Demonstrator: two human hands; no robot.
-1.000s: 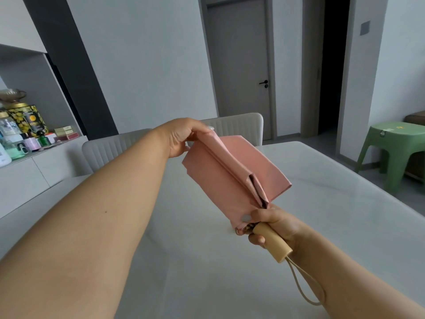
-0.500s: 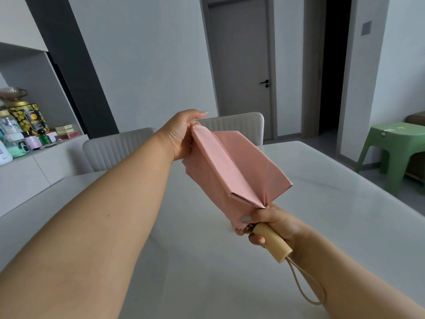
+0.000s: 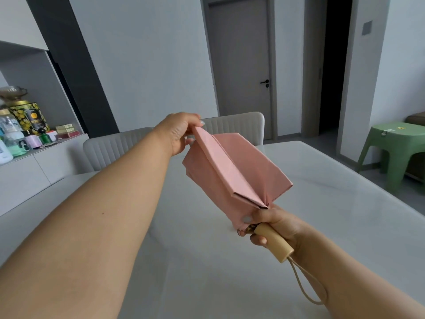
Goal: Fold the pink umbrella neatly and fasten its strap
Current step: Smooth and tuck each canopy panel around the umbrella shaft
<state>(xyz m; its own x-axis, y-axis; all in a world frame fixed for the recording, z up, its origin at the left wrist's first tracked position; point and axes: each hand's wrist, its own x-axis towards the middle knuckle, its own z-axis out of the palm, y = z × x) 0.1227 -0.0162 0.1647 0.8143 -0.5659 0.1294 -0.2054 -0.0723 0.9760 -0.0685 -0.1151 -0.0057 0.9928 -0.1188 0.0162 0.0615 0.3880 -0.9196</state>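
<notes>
I hold the collapsed pink umbrella (image 3: 232, 171) in the air above the white table (image 3: 345, 215). Its canopy spreads in flat pleated panels. My left hand (image 3: 179, 132) pinches the far top edge of one panel and pulls it taut. My right hand (image 3: 273, 226) grips the umbrella's base, where the cream wooden handle (image 3: 273, 242) meets the fabric. A white snap button (image 3: 247, 219) shows on the fabric near my right thumb. A beige wrist cord (image 3: 305, 286) hangs looped from the handle's end. I cannot make out the strap itself.
Two pale upholstered chairs (image 3: 115, 150) stand at the table's far side. A sideboard (image 3: 34, 162) at left carries tins, bottles and cups. A green plastic stool (image 3: 395, 148) stands at right. Behind are a closed grey door (image 3: 241, 65) and a dark doorway.
My left hand has lifted and drawn the pinched panel up and straight, so the fold now lies flat and crisp. The right hand has kept its grip at the handle.
</notes>
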